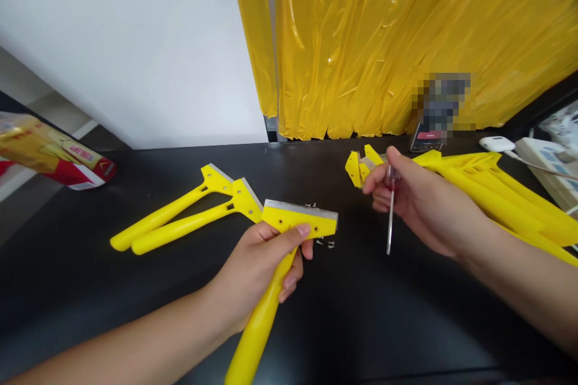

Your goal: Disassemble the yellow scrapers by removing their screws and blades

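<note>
In my left hand [266, 264] is a yellow scraper [264, 319], its handle slanting down toward me. My thumb presses on its yellow head plate, where two holes show below a metal blade edge. My right hand [401, 198] is closed around a screwdriver [391, 216] whose shaft points down. Small screws [331, 245] lie on the black table just beyond and beside the held scraper's head. Left of it rest two more yellow scrapers [185, 225] with blades and screws in their heads. Loose yellow plates and metal pieces [356, 168] sit behind my right fingers.
Yellow scraper handles [510, 192] are piled at the right, partly behind my forearm. A phone [428, 126] leans against the yellow plastic sheet [361, 42]. A white earbud case [497, 144] and a power strip [548, 171] are at far right. A red-and-yellow package [58, 153] stands left.
</note>
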{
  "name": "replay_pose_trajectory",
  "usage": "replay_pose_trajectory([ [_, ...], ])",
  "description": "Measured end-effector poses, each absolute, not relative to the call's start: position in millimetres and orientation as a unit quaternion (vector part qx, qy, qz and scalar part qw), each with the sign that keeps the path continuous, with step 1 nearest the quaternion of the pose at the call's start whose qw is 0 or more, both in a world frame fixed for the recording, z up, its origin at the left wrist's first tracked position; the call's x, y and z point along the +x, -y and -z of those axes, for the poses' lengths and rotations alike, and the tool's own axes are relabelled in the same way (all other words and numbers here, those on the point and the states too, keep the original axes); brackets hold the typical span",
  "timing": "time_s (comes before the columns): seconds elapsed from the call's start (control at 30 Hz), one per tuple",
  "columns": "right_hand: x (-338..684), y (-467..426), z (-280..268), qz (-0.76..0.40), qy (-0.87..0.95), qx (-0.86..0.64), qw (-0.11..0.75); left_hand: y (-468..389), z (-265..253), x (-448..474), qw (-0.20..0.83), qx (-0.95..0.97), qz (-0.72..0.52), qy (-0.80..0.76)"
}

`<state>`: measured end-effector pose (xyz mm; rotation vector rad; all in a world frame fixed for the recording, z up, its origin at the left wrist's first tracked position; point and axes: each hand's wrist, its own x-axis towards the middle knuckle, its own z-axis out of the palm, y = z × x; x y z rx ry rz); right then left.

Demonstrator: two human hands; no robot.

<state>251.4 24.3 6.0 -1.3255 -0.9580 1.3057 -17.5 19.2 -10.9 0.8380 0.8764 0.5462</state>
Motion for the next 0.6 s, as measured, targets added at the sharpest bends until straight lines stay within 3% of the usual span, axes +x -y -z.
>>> replay_pose_trajectory([
  [0.3, 252.9, -15.6, 25.6, -0.585, 0.397, -0.514, 0.485, -21.6, 11.2, -17.1, 0.79, 0.383, -0.244, -0.411],
  [0.6, 250.6, -9.0, 31.4, -0.501, 0.492, -0.528, 0.477, -22.0, 12.9, -16.9, 0.79, 0.375, -0.241, -0.421],
])
